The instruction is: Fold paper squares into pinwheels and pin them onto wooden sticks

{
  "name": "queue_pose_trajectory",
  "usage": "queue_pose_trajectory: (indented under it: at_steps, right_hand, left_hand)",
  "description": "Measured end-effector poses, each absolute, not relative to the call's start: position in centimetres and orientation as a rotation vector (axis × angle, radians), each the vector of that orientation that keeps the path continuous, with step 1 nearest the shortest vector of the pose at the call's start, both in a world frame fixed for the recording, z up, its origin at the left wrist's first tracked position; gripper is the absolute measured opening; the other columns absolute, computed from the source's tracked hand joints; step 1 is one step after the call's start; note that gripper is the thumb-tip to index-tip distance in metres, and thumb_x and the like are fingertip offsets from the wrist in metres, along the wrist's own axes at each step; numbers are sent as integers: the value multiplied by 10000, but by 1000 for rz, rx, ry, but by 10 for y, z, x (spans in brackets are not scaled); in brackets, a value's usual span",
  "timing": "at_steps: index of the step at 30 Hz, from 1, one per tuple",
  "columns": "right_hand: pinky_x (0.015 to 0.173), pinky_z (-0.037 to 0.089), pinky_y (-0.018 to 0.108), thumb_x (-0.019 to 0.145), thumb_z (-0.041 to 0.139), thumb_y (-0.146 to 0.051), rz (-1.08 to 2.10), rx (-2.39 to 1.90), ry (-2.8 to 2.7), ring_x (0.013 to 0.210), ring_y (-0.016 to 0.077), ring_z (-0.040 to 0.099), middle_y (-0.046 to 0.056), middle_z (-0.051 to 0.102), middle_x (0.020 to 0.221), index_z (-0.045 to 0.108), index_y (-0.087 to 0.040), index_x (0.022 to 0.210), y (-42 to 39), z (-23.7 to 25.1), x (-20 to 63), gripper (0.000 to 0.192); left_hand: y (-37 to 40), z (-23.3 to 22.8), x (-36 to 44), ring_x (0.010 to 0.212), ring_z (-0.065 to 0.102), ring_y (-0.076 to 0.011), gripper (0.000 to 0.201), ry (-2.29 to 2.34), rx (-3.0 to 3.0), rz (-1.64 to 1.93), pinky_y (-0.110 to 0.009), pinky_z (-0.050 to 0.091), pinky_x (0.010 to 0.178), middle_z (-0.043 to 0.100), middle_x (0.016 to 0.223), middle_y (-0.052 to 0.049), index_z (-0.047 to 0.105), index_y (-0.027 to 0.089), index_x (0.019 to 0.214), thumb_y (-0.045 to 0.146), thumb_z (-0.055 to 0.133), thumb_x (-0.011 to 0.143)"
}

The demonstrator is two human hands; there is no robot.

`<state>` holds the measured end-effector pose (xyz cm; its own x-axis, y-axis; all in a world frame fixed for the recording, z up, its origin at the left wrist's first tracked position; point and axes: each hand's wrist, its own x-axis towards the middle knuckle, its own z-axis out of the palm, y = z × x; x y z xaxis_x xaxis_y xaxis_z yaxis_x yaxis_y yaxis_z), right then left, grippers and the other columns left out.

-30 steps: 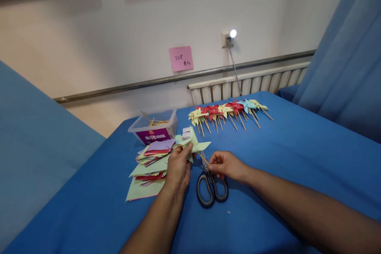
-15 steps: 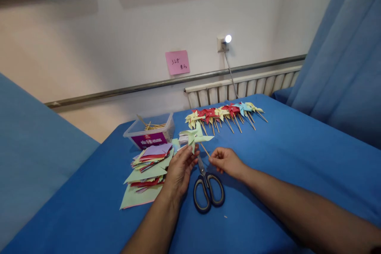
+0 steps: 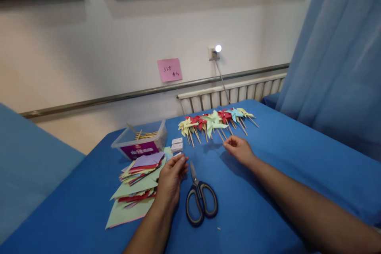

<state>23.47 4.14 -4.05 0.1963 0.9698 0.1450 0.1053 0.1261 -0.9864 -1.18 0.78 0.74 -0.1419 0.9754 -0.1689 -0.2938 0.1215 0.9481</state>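
A pale green paper pinwheel (image 3: 213, 123) on a thin wooden stick is held up in front of the row of finished pinwheels. My right hand (image 3: 240, 150) pinches the lower end of its stick. To the left, my left hand (image 3: 172, 170) hovers beside the stack of coloured paper (image 3: 145, 170), its fingers loosely curled and apart with nothing visible in them. Between the two forearms lies a pair of scissors (image 3: 200, 196) with dark handles, tips pointing away from me. Small white boxes (image 3: 177, 145) sit just beyond my left fingertips.
Several red, yellow and blue pinwheels (image 3: 235, 115) lie in a row at the table's far side. A clear plastic box (image 3: 162, 137) of wooden sticks stands behind the paper. Blue cloth (image 3: 253, 214) covers the table; a blue curtain (image 3: 333, 67) hangs at right.
My right hand has carried the green pinwheel away, toward the row at the back right. My left hand has let go of it and stays near the paper. The view has shifted slightly.
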Motion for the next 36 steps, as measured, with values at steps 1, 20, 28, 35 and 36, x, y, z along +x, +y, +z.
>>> queue_pose_trajectory:
  at_steps: [1, 20, 28, 35, 36]
  right_hand:
    - [522, 385, 246, 662, 677, -446, 963, -1228, -1237, 528, 112, 459, -36, 522, 573, 560, -200, 653, 33, -42, 227, 273]
    - [514, 317, 228, 763, 655, -355, 1355, -1058, -1706, 524, 88, 402, -50, 490, 579, 553, -193, 667, -4, -57, 193, 214]
    - [527, 324, 230, 766, 643, -326, 1363, -1050, -1719, 535, 89, 406, -50, 494, 588, 549, -192, 674, -5, -52, 195, 188]
    - [516, 307, 224, 773, 635, -315, 1341, -1045, -1732, 527, 83, 379, -57, 465, 570, 539, -189, 669, -5, -49, 195, 190]
    - [516, 306, 223, 776, 632, -317, 1333, -1049, -1741, 527, 82, 379, -58, 462, 568, 539, -188, 671, -5, -50, 195, 191]
  left_hand:
    - [8, 9, -13, 613, 627, -97, 355, 1178, 821, 1372, -210, 487, 603, 721, 828, -62, 704, 138, 903, 275, 840, 606]
    - [6, 16, -19, 424, 380, -86, 382, 1384, 1213, 1398, -222, 289, 445, 465, 450, 37, 547, 187, 504, 466, 732, 688]
    - [6, 16, -19, 427, 384, -88, 308, 1382, 1169, 1366, -221, 291, 447, 471, 448, 37, 592, 185, 555, 428, 751, 659]
    - [8, 15, -21, 421, 384, -87, 392, 1403, 1229, 1326, -223, 290, 440, 470, 451, 33, 550, 185, 533, 500, 736, 673]
    - [8, 15, -22, 424, 385, -87, 400, 1416, 1251, 1319, -223, 292, 442, 470, 454, 35, 553, 183, 541, 515, 731, 676]
